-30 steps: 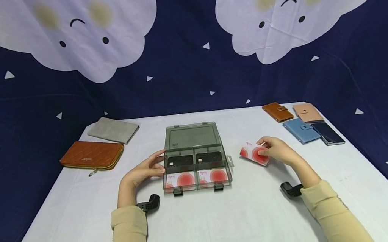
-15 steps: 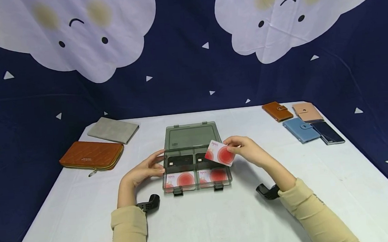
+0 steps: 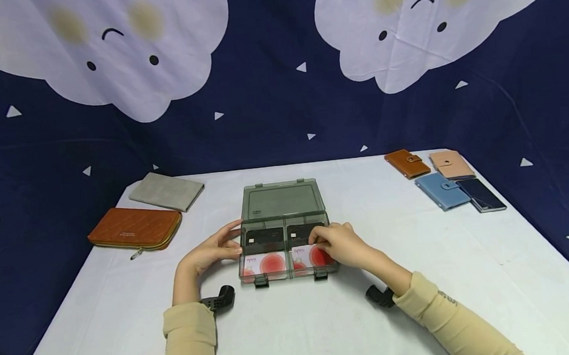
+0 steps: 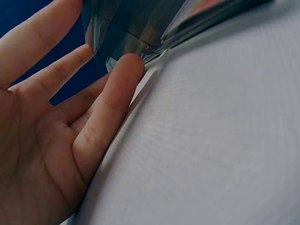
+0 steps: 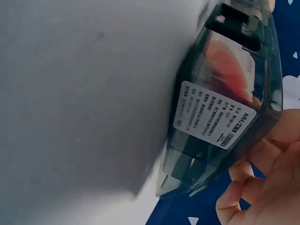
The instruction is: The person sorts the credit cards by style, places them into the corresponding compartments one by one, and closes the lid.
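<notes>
A translucent grey-green plastic box lies with its lid swung back. Its two rear compartments show black cards, and the front left one shows a white card with red circles. My left hand rests against the box's left side, fingers extended; the left wrist view shows the fingertips at its wall. Over the right compartments, my right hand pinches a white and red card at the front right compartment. Its fingertips are partly hidden behind the box in the right wrist view.
At the left lie a brown zip wallet and a grey wallet. To the right are a brown card holder, a pink one, a blue one and a dark phone-like slab.
My right hand has carried the white and red card leftward from beside the box, then down into the front right compartment. The left hand stays at the box's side.
</notes>
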`<action>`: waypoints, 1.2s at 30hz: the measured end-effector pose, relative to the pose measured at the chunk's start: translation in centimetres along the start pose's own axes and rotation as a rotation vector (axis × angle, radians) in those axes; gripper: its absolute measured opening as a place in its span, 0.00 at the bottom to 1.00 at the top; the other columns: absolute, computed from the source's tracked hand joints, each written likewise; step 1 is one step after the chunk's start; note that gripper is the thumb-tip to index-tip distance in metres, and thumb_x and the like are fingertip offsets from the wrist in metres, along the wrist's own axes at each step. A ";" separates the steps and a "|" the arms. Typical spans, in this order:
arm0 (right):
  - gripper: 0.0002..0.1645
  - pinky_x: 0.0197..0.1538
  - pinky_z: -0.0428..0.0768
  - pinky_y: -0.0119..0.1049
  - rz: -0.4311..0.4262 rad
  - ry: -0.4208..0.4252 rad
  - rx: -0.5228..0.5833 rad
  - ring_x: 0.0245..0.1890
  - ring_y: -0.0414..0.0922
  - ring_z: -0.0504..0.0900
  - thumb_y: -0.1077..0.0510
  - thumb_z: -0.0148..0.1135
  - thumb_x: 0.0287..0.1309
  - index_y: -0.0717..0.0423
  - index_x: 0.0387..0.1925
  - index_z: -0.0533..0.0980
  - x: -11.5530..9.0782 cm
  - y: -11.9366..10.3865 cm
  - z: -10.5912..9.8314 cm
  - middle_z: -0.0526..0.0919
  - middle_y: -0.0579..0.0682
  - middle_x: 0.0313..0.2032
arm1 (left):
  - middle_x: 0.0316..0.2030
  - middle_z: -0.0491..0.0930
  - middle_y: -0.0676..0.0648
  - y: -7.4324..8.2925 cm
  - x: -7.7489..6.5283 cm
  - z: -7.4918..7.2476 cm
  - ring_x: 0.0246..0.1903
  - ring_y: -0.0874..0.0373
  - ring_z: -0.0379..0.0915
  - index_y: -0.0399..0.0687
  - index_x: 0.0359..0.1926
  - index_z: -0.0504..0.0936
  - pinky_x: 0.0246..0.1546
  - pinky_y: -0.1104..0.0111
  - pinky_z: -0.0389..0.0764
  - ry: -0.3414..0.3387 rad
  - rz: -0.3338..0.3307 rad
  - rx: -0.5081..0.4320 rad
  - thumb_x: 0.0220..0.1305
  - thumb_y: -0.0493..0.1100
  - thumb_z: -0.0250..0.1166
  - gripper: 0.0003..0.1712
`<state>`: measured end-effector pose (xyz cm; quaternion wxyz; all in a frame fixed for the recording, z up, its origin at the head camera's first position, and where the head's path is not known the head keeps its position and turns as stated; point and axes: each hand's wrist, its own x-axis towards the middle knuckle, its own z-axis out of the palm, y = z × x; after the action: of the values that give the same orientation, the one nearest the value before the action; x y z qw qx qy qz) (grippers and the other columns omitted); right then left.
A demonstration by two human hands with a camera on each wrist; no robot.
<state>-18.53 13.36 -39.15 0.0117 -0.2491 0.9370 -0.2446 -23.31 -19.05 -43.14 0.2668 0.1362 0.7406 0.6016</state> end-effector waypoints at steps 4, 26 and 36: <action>0.06 0.37 0.63 0.41 -0.059 0.036 -0.121 0.35 0.44 0.77 0.63 0.65 0.52 0.49 0.32 0.80 -0.3 -0.2 0.1 0.81 0.42 0.30 | 0.69 0.46 0.34 -0.1 0.1 -0.1 0.43 0.59 0.69 0.50 0.72 0.46 0.51 0.62 0.66 0.001 -0.003 0.000 0.56 0.36 0.63 0.48; 0.41 0.54 0.71 0.38 0.506 -0.169 1.071 0.36 0.38 0.74 0.64 0.48 0.63 0.69 0.69 0.38 10.2 10.7 -1.1 0.68 0.57 0.48 | 0.69 0.45 0.33 -0.2 -0.1 0.2 0.42 0.60 0.70 0.50 0.72 0.47 0.51 0.62 0.67 -0.002 0.005 0.000 0.57 0.37 0.63 0.47; 0.43 0.52 0.73 0.39 0.247 -0.099 1.293 0.47 0.51 0.76 0.75 0.55 0.49 0.65 0.67 0.52 12.6 14.7 0.6 0.68 0.59 0.51 | 0.69 0.45 0.33 0.0 0.1 0.0 0.43 0.59 0.70 0.50 0.72 0.45 0.50 0.62 0.68 0.005 0.011 -0.015 0.56 0.35 0.63 0.49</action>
<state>-36.23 18.21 -45.24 0.2303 -0.0936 0.6212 -0.7432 -23.40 -19.02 -43.12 0.2627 0.1368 0.7360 0.6087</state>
